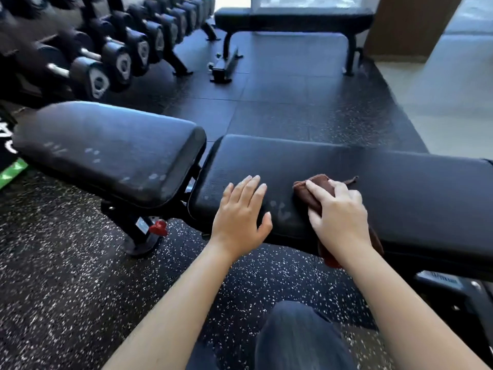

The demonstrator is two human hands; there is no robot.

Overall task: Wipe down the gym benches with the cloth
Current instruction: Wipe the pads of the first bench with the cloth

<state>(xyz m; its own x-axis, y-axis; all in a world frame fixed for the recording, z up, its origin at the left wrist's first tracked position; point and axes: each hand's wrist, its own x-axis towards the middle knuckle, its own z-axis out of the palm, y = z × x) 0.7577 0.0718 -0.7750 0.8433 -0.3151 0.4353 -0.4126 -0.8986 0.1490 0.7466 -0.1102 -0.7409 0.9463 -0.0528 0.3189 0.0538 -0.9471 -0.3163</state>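
A black adjustable gym bench stands across the view: its long back pad (360,177) lies flat on the right and its seat pad (106,148) tilts up on the left, with pale smudges on both. My right hand (338,212) presses a brown cloth (312,190) onto the near edge of the back pad; part of the cloth hangs below my wrist. My left hand (240,217) rests flat on the same pad, fingers spread, holding nothing. A pale smear (280,209) shows between my hands.
A dumbbell rack (106,54) runs along the back left. A second flat bench (293,20) stands at the far end. The bench's frame and red knob (157,228) sit under the seat. My knee (301,337) is at the bottom, over speckled rubber floor.
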